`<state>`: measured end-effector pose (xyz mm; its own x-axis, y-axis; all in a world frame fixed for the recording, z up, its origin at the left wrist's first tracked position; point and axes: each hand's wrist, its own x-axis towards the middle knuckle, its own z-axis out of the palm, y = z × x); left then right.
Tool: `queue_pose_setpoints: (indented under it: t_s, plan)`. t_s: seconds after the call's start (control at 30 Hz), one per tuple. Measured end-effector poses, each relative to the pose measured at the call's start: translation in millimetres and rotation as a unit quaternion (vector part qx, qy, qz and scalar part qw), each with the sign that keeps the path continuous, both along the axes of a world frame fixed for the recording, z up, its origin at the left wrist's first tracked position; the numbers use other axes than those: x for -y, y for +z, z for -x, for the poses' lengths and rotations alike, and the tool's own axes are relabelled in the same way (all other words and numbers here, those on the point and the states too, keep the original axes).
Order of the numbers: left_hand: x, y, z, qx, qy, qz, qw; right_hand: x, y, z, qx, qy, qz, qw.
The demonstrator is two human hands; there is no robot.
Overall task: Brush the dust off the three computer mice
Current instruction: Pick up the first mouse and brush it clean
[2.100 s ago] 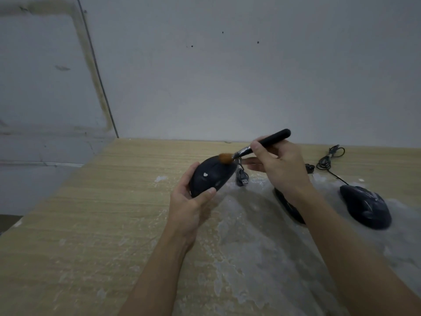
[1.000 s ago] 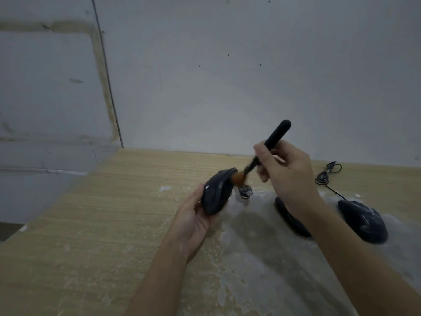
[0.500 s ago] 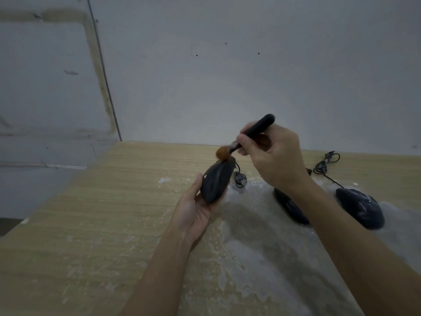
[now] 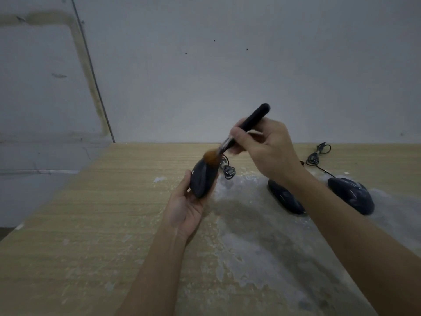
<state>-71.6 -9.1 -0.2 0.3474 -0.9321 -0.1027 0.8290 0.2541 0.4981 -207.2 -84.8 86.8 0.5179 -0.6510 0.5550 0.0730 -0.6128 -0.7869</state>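
We work at a pale wood-grain table (image 4: 95, 224) set against a bare grey wall (image 4: 227, 65), with white dust (image 4: 250, 236) smeared across the table's right half. Our left hand (image 4: 184, 210) grasps the first mouse (image 4: 203, 179) from below, lifted off the table and stood nearly on end, its long axis running up and away from us with the far tip uppermost. Our right hand (image 4: 266, 147) pinches the black-handled brush (image 4: 241, 133) near the ferrule, the handle slanting up to the right and the orange bristles pressed on that upper tip. So the mouse lies down and to the left of the brush grip, and any stroke along its body would run toward our left palm. Its cable and USB plug (image 4: 229, 171) dangle just behind it. The other two mice, one (image 4: 284, 199) partly behind our right forearm and one (image 4: 352, 196) farther right with its coiled cable (image 4: 316, 156), rest on the table. Compared with half a second ago, the bristles have dropped from just above the tip onto it, and the handle stands steeper.
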Motion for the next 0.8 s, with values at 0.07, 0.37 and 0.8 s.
queue_pose_setpoints:
  t_s: [0.07, 0.37, 0.8]
  plan:
    - [1.8, -1.5, 3.4, 0.033, -0.002, -0.025, 0.999, -3.7, 0.3, 0.9, -0.085, 0.076, -0.03, 0.993]
    - [-1.0, -1.0, 4.4, 0.012, 0.001, -0.001, 1.0, -3.4, -4.3, 5.4, -0.082, 0.048, -0.01, 0.995]
    - [-0.3, -2.8, -0.7, 0.038, 0.009, -0.01, 0.999, 0.1, -4.2, 4.7, -0.013, 0.066, -0.052, 0.996]
